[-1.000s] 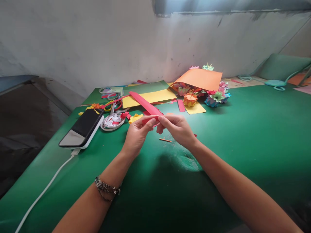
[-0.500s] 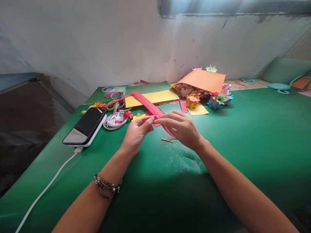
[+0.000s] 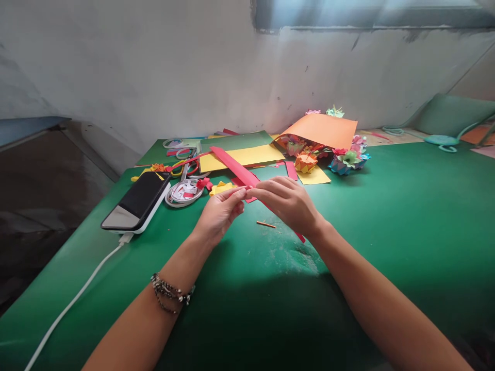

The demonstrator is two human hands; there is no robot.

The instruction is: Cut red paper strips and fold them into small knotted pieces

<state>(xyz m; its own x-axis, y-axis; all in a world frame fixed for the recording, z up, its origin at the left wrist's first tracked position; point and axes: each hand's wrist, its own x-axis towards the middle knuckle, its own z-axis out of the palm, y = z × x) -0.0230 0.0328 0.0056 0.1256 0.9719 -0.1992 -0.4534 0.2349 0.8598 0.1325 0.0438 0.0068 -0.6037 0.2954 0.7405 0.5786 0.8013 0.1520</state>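
Paper strip (image 3: 235, 166), red and long, slants across the centre of the frame, its lower end showing beneath the right hand (image 3: 292, 203). Left of centre, the left hand (image 3: 217, 212) is closed in a pinch, thumb against bent fingers, on a bit of red paper (image 3: 248, 188). The right hand's fingers are loosely curled, tips meeting the left thumb; what they grip, I cannot tell.

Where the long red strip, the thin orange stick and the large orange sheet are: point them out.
Long red strip (image 3: 234, 166): head view, flat face of its upper stretch.
Thin orange stick (image 3: 266, 224): head view, mid-length.
Large orange sheet (image 3: 320, 130): head view, middle of its upper face.
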